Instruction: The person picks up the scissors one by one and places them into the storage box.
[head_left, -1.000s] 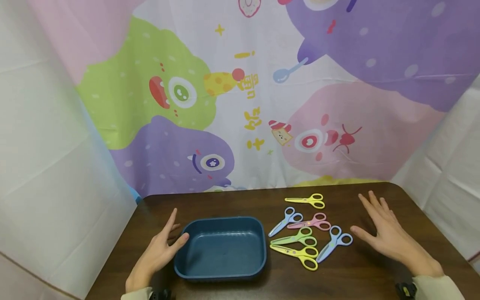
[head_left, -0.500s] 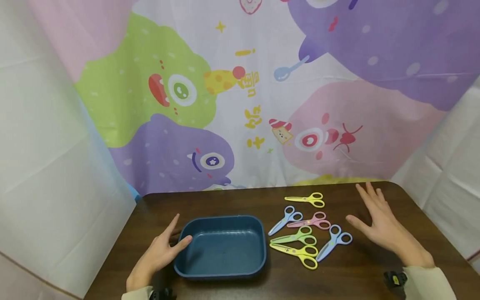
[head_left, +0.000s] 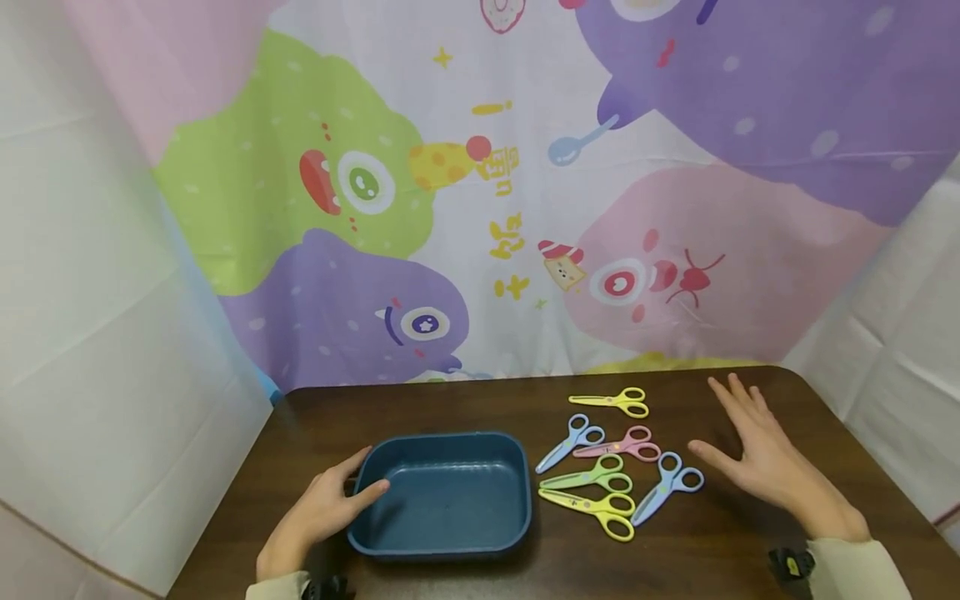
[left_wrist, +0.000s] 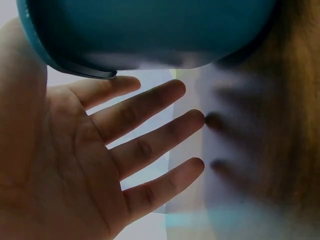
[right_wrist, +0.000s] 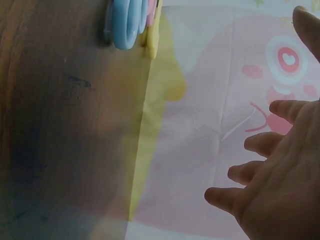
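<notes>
A dark blue rectangular box (head_left: 442,510) stands on the table, open side up. My left hand (head_left: 318,510) is at its left side, thumb over the rim and fingers outside. The left wrist view shows these fingers (left_wrist: 155,142) straight and spread below the box wall (left_wrist: 150,30). To the right of the box lie several children's scissors: yellow scissors (head_left: 591,401) at the back, blue scissors (head_left: 557,452), pink scissors (head_left: 603,447), green scissors (head_left: 568,480), yellow scissors (head_left: 573,501) in front and other blue scissors (head_left: 651,506). My right hand (head_left: 772,467) hovers right of them, fingers spread, holding nothing.
The dark wooden table (head_left: 420,407) has rounded back corners. Behind it hangs a cartoon-printed curtain (head_left: 517,333), with white cloth (head_left: 97,317) along the left side and more on the right.
My left hand's fingers have come in closer along the box's left side, with the thumb further over the rim. My right hand has shifted slightly left. Box and scissors lie as before.
</notes>
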